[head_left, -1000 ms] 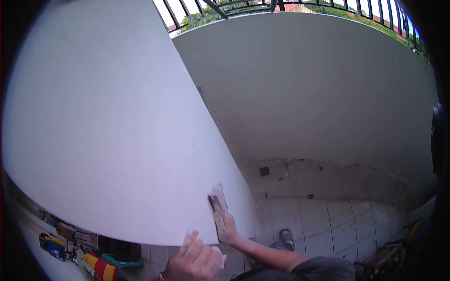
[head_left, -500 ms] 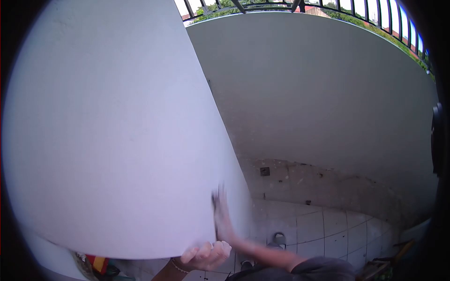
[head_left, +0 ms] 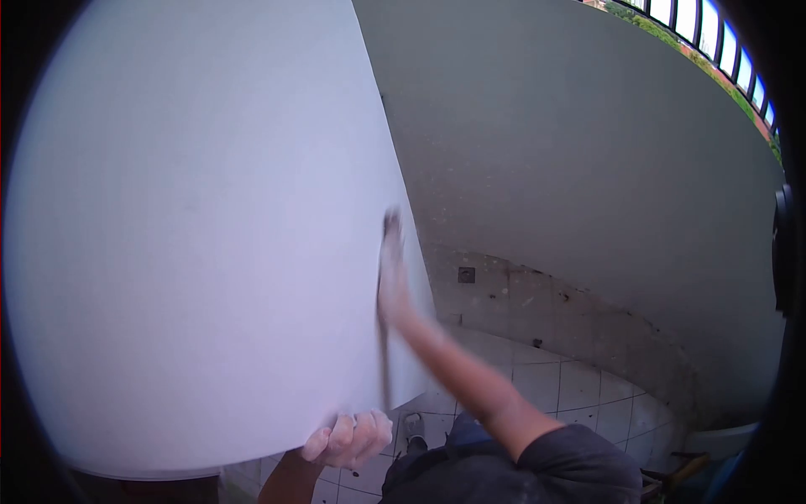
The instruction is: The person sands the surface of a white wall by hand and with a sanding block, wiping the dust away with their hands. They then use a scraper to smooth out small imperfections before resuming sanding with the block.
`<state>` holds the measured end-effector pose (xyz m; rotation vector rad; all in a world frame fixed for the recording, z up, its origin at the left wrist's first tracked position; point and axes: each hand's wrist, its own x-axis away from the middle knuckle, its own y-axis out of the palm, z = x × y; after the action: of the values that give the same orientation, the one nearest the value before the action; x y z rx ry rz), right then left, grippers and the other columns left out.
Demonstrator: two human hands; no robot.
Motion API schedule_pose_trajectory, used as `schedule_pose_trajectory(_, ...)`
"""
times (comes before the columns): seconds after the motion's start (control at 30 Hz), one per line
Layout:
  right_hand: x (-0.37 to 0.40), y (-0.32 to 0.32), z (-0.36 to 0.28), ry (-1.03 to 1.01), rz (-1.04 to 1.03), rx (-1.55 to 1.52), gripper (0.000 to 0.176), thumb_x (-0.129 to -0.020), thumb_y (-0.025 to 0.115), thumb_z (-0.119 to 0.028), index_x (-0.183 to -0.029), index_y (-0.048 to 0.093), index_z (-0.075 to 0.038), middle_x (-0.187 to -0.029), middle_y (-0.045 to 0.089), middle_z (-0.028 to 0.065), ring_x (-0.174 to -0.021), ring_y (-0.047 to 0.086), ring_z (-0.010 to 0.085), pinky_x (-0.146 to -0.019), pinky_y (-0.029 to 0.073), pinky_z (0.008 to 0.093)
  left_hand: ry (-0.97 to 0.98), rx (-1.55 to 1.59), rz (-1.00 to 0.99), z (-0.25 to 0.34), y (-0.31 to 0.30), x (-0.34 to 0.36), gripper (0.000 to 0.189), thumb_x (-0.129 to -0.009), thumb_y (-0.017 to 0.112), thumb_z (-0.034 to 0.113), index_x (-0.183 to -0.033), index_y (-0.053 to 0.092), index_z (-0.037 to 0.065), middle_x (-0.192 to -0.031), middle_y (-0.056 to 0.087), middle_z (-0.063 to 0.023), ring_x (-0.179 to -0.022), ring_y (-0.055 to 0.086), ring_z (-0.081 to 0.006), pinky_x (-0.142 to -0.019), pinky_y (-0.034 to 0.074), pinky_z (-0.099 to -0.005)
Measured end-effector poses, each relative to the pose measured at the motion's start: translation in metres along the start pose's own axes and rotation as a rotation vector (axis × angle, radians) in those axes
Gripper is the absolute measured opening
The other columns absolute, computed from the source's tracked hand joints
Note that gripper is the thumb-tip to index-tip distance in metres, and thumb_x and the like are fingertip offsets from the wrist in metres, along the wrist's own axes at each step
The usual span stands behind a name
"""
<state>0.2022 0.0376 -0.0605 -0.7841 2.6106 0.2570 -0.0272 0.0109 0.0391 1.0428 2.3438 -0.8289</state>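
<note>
A large smooth white panel (head_left: 210, 235) fills the left half of the head view. My left hand (head_left: 348, 438), its fingers dusted white, curls around the lower edge of the panel near its right corner. Higher up, my right hand (head_left: 392, 273) is stretched out flat against the panel, close to the right edge, fingers pointing up. Motion blurs it. Dark shading runs along its left side and down the panel below; I cannot tell whether something thin lies under the palm.
A grey wall (head_left: 588, 151) curves behind the panel, with a black railing (head_left: 714, 38) at the upper right. Below are stained wall tiles with a small square drain cover (head_left: 467, 275) and a tiled floor (head_left: 579, 386). My shoe (head_left: 414, 427) shows under the panel.
My right hand has moved up along the panel. My left hand still grips the lower edge. The view has shifted, showing less of the railing.
</note>
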Motion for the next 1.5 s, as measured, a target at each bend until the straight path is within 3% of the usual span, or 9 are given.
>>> schedule_pose_trajectory(0.17,0.096,0.018,-0.07,0.113,0.013,-0.125,0.057,-0.104,0.027,-0.02,-0.155,0.013,0.0,-0.162,0.005,0.023,-0.152,-0.002,0.033,-0.12,-0.006,0.0459,0.009,0.002,0.054,0.002,0.002,0.009,0.014,-0.077,0.049,0.036,-0.069,0.056,0.027,-0.066,0.05,0.0105,-0.071,0.047,-0.0077,-0.084,0.027,-0.0353)
schedule_pose_trajectory(0.37,-0.111,-0.016,-0.023,-0.272,0.061,-0.045,0.054,-0.106,0.026,-0.025,-0.155,0.017,-0.003,-0.162,0.016,0.0167,-0.151,0.006,0.0295,-0.121,0.0,0.0441,-0.028,-0.056,0.108,0.009,0.01,0.01,0.024,-0.082,0.044,0.038,-0.066,0.055,0.025,-0.061,0.045,0.0097,-0.067,0.045,-0.0095,-0.087,0.029,-0.0365)
schedule_pose_trajectory(0.5,-0.139,-0.03,0.038,-0.128,0.127,-0.037,0.054,-0.106,0.026,-0.026,-0.153,0.022,0.0,-0.161,0.022,0.0156,-0.151,0.012,0.0271,-0.121,0.003,0.042,-0.041,-0.023,0.019,0.011,-0.001,0.022,0.03,-0.078,0.051,0.038,-0.092,0.071,0.021,-0.087,0.067,0.0034,-0.088,0.058,-0.0162,-0.099,0.03,-0.0391)
schedule_pose_trajectory(0.77,-0.002,-0.028,0.186,0.368,0.234,-0.215,0.053,-0.105,0.029,-0.03,-0.154,0.027,-0.008,-0.162,0.021,0.0114,-0.15,0.012,0.0274,-0.121,0.007,0.0421,-0.021,-0.031,-0.053,0.015,-0.016,0.04,0.025,-0.083,0.05,0.042,-0.084,0.068,0.024,-0.084,0.067,0.0069,-0.084,0.059,-0.0145,-0.091,0.031,-0.0386)
schedule_pose_trajectory(0.87,-0.058,-0.021,0.136,0.349,0.256,-0.362,0.053,-0.105,0.03,-0.031,-0.154,0.029,-0.011,-0.162,0.02,0.0098,-0.15,0.012,0.0276,-0.121,0.008,0.0422,-0.026,-0.02,-0.078,0.013,-0.02,0.042,0.025,-0.085,0.05,0.044,-0.081,0.066,0.026,-0.083,0.067,0.0083,-0.082,0.059,-0.0138,-0.087,0.032,-0.0385)
schedule_pose_trajectory(1.07,-0.122,-0.024,-0.049,-0.301,0.045,0.025,0.055,-0.105,0.027,-0.041,-0.154,0.03,-0.015,-0.163,0.018,0.0093,-0.15,0.006,0.0405,-0.121,0.004,0.0478,-0.046,0.001,-0.176,0.011,-0.036,0.055,0.028,-0.089,0.049,0.047,-0.075,0.064,0.028,-0.08,0.067,0.0109,-0.079,0.059,-0.0125,-0.081,0.033,-0.0381)
schedule_pose_trajectory(1.17,-0.114,-0.029,0.015,-0.451,0.008,0.006,0.057,-0.106,0.029,-0.041,-0.154,0.03,-0.012,-0.163,0.017,0.011,-0.15,0.008,0.0371,-0.121,0.005,0.0468,-0.049,-0.009,-0.206,0.013,-0.041,0.072,0.03,-0.091,0.048,0.048,-0.072,0.062,0.029,-0.079,0.067,0.0122,-0.077,0.06,-0.0119,-0.078,0.033,-0.038)
schedule_pose_trajectory(1.43,-0.062,-0.013,0.271,0.322,0.257,-0.038,0.052,-0.106,0.03,-0.029,-0.155,0.027,-0.012,-0.162,0.021,0.0108,-0.151,0.012,0.0282,-0.121,0.002,0.046,-0.01,-0.108,-0.06,0.008,-0.015,0.05,0.032,-0.093,0.045,0.049,-0.081,0.071,0.033,-0.078,0.068,0.0135,-0.085,0.061,-0.0114,-0.085,0.037,-0.0382)
schedule_pose_trajectory(1.5,-0.085,-0.003,0.241,0.248,0.281,-0.08,0.05,-0.106,0.03,-0.025,-0.154,0.028,-0.013,-0.162,0.022,0.01,-0.151,0.011,0.0263,-0.121,0.0,0.0461,-0.085,-0.146,-0.368,0.012,-0.027,0.044,0.032,-0.092,0.047,0.049,-0.093,0.074,0.032,-0.088,0.07,0.01,-0.098,0.061,-0.0132,-0.093,0.038,-0.0431)
